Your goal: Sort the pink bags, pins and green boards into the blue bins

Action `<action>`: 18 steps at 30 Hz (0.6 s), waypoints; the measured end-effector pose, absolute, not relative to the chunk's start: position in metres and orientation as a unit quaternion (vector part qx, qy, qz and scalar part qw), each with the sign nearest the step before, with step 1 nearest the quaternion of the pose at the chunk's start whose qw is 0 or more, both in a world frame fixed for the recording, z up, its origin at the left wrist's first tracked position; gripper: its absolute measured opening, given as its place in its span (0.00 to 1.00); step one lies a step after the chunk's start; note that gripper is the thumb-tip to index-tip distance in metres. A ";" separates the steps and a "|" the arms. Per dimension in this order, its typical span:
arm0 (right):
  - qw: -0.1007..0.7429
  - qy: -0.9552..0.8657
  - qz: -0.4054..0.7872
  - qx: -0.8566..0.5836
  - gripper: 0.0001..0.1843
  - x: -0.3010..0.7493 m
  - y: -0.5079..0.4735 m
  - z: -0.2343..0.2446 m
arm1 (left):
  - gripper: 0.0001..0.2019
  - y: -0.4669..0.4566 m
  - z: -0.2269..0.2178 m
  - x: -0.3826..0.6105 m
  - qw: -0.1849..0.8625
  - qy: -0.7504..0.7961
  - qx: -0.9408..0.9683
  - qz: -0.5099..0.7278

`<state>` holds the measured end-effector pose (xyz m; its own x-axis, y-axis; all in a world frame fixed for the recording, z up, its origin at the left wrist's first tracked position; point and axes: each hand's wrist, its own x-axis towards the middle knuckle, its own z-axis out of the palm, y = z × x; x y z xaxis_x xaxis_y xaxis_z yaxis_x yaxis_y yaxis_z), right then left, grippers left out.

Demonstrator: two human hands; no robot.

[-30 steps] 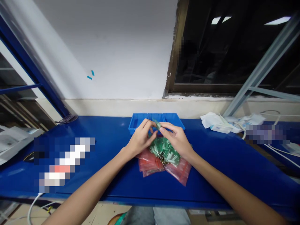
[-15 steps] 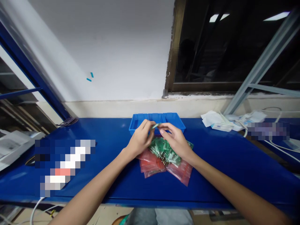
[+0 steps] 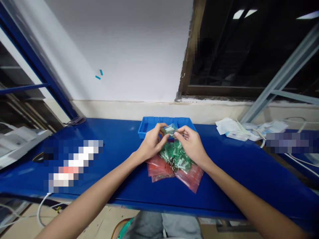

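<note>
A small clear green-tinted plastic bag [image 3: 170, 129] with pale slender pieces inside is held up between my two hands. My left hand [image 3: 152, 141] pinches its left side between thumb and fingers. On the right side, my right hand [image 3: 191, 143] grips it the same way, with the fingers curled. Below them lies a pile of green plastic bags [image 3: 183, 160] holding whitish pieces, over red plastic bags [image 3: 159, 167]. Some small metal pieces [image 3: 172, 163] show at the middle of the pile. Just behind my hands stands a blue divided bin [image 3: 142, 131], partly covered by them.
The blue table [image 3: 119, 139] runs up to the wall. White packets [image 3: 230, 128] and cables lie at the back right. To the left are a blurred-out white object [image 3: 79, 159] and a dark mouse-like item [image 3: 38, 156]. Metal frame posts rise on both sides.
The small bag between my hands has turned from nearly edge-on to its flat face showing. Both hands stay closed on it. The whole view has shifted slightly.
</note>
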<state>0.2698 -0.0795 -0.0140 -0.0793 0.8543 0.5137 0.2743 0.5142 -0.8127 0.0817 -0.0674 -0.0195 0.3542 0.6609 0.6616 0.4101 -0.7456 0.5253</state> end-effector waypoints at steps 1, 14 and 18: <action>0.543 -0.675 0.280 -0.413 0.09 0.271 -0.078 -0.014 | 0.17 -0.068 -0.019 0.083 0.132 0.326 0.814 0.462; 0.557 -0.656 0.332 -0.387 0.16 0.270 -0.078 -0.013 | 0.18 -0.073 -0.018 0.083 0.052 0.302 0.867 0.393; 0.530 -0.686 0.315 -0.386 0.18 0.267 -0.084 -0.013 | 0.22 -0.068 -0.021 0.080 0.035 0.317 0.863 0.393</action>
